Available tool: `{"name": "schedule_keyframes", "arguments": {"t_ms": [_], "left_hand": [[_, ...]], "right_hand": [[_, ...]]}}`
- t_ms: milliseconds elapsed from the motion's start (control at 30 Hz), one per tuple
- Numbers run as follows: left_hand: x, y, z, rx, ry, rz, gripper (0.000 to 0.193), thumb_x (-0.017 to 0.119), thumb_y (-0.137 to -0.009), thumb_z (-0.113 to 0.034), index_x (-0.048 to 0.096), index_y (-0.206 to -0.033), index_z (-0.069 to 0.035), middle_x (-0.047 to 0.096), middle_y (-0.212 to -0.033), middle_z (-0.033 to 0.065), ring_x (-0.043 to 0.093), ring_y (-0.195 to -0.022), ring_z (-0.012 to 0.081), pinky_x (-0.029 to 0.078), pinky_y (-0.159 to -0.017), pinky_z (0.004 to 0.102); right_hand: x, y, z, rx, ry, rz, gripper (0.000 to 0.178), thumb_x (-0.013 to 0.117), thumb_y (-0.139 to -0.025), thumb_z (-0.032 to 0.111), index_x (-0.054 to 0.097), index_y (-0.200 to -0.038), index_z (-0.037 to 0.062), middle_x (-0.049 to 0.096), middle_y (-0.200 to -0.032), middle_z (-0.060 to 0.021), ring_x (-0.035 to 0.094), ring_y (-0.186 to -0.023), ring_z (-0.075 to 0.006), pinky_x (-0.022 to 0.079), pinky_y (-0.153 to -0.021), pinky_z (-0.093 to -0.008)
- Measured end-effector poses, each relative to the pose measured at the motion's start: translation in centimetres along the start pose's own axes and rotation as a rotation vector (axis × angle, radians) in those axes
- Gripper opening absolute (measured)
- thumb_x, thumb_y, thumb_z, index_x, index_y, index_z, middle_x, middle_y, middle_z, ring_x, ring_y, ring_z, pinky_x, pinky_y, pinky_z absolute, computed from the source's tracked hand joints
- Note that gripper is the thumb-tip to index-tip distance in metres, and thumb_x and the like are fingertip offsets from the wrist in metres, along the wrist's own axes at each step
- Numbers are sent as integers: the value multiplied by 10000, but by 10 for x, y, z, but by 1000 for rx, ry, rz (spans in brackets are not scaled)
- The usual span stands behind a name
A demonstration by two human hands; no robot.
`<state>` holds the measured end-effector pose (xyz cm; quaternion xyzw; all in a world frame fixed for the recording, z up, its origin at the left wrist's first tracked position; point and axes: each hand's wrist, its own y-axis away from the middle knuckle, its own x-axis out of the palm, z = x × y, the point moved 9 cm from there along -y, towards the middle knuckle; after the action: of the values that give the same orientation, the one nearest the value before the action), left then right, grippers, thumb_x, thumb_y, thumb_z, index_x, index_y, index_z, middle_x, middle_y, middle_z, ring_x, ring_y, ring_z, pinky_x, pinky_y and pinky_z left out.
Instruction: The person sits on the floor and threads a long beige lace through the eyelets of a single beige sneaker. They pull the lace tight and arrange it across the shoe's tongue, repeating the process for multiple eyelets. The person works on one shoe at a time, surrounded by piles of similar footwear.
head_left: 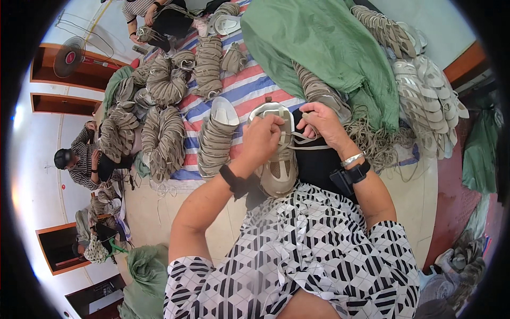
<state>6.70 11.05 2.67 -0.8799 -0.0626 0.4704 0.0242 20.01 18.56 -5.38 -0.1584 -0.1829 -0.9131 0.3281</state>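
A beige-grey shoe upper point(280, 171) lies on my lap, its toe toward me and its pale-lined opening away from me. Curled over the left side of its opening is my left hand point(261, 137), fingers closed; what they pinch is hidden. Just to the right of the shoe, my right hand point(323, 123) pinches a light shoelace point(307, 140) between thumb and fingers. The lace runs from the eyelet area across to that hand, above my black-covered leg point(319, 165).
A stack of nested uppers point(217, 139) stands left on a striped sheet point(255, 87). Loose laces point(372, 141) heap at the right beside green cloth point(319, 42) and pale uppers point(425, 98). Other people point(82, 154) sit at the left and far side, near a fan point(69, 57).
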Motion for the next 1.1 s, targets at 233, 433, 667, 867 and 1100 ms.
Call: {"name": "schedule_keyframes", "arguments": {"t_ms": [233,433,667,867,1100], "left_hand": [[8,9,-43,539,-620,1,140,642,-737,-149,643,-877,-158,576,-805,10,542,-825,240,409,-796,391],[35,-6,-24,322,-417,195,66,620,-808,-131,621,-870,-111,573,-837,69,554,-856,262,447,-770,357],[-1,10,-64,346,256,122,105,599,-873,-96,609,-970,-55,610,-931,124,602,-881,282,476,-776,339],[-52,-3,-7,76,196,-35,107,600,-880,-59,609,-980,-22,606,-895,90,605,-768,171,478,-696,279],[-61,33,23,59,7,-94,182,613,-820,-7,630,-989,-72,594,-959,75,583,-818,194,468,-749,314]], "right_hand": [[31,-20,20,-117,354,102,122,576,-893,110,606,-916,-6,642,-708,-60,603,-556,-96,470,-487,-211],[47,-44,26,-153,651,127,94,565,-821,49,606,-817,-36,647,-673,-108,600,-503,-144,460,-450,-260],[49,-40,14,-77,468,185,101,622,-817,79,607,-848,-16,622,-663,-74,583,-546,-125,462,-499,-289],[67,-10,29,-583,1064,193,116,672,-784,135,613,-835,50,576,-810,-119,588,-770,-304,467,-690,-360],[68,-3,32,-550,1280,133,105,660,-798,135,591,-820,59,519,-847,-108,577,-781,-307,473,-697,-392]]}}
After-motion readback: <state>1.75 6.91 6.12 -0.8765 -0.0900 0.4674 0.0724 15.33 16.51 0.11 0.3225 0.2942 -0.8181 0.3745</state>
